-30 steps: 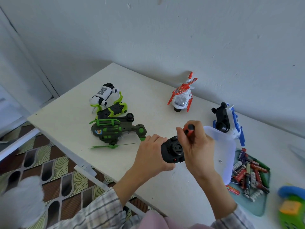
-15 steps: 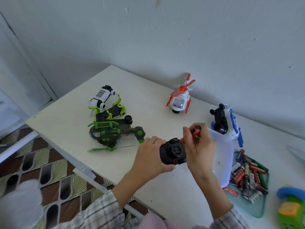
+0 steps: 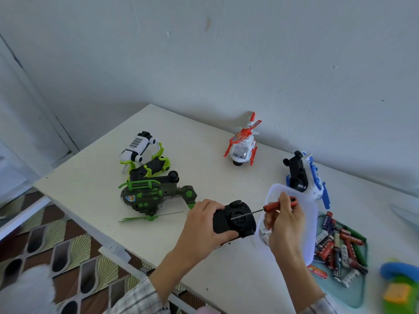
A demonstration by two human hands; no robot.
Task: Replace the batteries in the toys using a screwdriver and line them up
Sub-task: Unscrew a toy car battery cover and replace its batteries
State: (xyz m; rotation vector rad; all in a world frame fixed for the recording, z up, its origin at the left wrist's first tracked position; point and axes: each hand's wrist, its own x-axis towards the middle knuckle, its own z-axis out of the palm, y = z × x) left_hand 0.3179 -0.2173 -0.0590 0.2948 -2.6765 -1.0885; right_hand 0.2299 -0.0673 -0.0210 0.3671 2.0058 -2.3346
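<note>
- Since the earlier frame, screwdriver [image 3: 267, 208] has tilted flatter, tip against black toy [image 3: 234, 219] near tabletop [image 3: 204, 155] front edge.
- Left hand [image 3: 204, 223] grips toy; right hand [image 3: 283, 219] pinches handle.
- Risk: slanted tip may slip off the screw.

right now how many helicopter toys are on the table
3 that I can tell: the red and white helicopter upright by the wall, the blue and white helicopter lying tipped to its right, the green helicopter overturned at left.

A black toy [image 3: 234, 219] lies underside up near the table's front edge. A red-handled screwdriver [image 3: 269, 207] slants down, its tip on the toy's underside.
</note>
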